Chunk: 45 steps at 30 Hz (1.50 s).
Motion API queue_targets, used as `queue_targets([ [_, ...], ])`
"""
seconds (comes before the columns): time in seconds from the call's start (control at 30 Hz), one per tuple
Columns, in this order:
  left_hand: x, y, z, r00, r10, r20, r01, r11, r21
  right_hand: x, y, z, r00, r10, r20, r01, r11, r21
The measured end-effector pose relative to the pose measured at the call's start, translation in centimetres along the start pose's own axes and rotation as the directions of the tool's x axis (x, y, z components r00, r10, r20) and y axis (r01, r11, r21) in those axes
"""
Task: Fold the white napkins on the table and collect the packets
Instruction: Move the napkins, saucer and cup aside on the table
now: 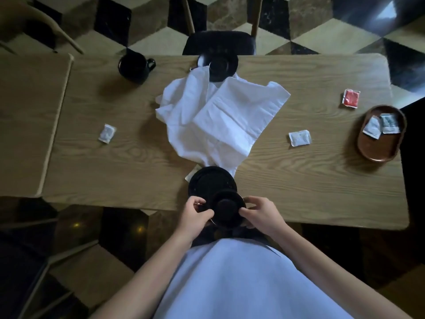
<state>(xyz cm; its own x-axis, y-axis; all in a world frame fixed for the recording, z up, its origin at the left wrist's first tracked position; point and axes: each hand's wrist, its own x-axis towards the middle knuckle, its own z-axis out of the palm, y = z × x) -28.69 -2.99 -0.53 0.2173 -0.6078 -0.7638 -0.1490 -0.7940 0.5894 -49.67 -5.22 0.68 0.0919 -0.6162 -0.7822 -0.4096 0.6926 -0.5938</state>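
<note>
1. While your left hand curls its fingers around the left rim of the small black saucer, your right hand pinches the right rim the same way; both hands are closed on that saucer, thumbs on top, and it sits tilted at the near edge of the table; a dark round piece rests in its middle, though you cannot tell what it is.
2. Your forearms come up from the bottom of the view and converge toward the saucer, wrists bent slightly inward, bare to the elbow.
3. Just beyond the saucer a black plate lies flat on the table, its far rim touching the lower tip of the white napkins; a pale packet corner peeks from under the plate's left side.
4. The napkins lie unfolded and rumpled in the table's middle, one overlapping the other; their far corner laps onto a second black saucer at the far edge.
5. A black mug stands to the far left.
6. One white packet lies left of the napkins; another white packet lies to their right; a red packet lies farther right.
7. At the right end, the brown oval tray holds two white packets, touching each other.
</note>
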Motion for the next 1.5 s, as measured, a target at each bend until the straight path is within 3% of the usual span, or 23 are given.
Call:
queue_targets([
  [0.23,1.9,-0.2,-3.0,1.0,-0.003,-0.011,0.002,0.999,-0.048,2.4,-2.5,2.8,1.0,0.019,-0.015,-0.019,0.999,-0.036],
  [0.43,3.8,1.1,-4.0,0.999,0.054,0.003,-0.054,0.998,0.03,3.9,-4.7,3.5,0.997,0.035,-0.064,-0.038,0.998,-0.043],
  [0.7,5.4,3.5,-3.8,0.98,0.192,-0.05,-0.166,0.933,0.318,5.6,-5.1,3.6,0.994,0.06,-0.093,-0.06,0.998,0.005],
  [0.9,5.1,3.5,-3.9,0.983,0.181,-0.026,-0.156,0.904,0.399,5.7,-4.4,3.6,0.996,0.072,-0.055,-0.071,0.997,0.023],
  [1.23,4.2,2.9,-3.1,0.98,0.17,-0.103,-0.12,0.919,0.375,6.3,-3.9,2.6,0.992,0.091,0.083,-0.09,0.996,-0.016],
  [1.37,3.8,3.2,-2.9,0.976,0.181,-0.12,-0.118,0.905,0.409,6.4,-4.1,2.3,0.992,0.057,0.114,-0.043,0.991,-0.127],
  [1.5,4.0,4.2,-3.2,0.962,0.204,-0.18,-0.119,0.91,0.398,6.4,-5.7,1.2,0.996,-0.008,0.084,0.042,0.911,-0.409],
])
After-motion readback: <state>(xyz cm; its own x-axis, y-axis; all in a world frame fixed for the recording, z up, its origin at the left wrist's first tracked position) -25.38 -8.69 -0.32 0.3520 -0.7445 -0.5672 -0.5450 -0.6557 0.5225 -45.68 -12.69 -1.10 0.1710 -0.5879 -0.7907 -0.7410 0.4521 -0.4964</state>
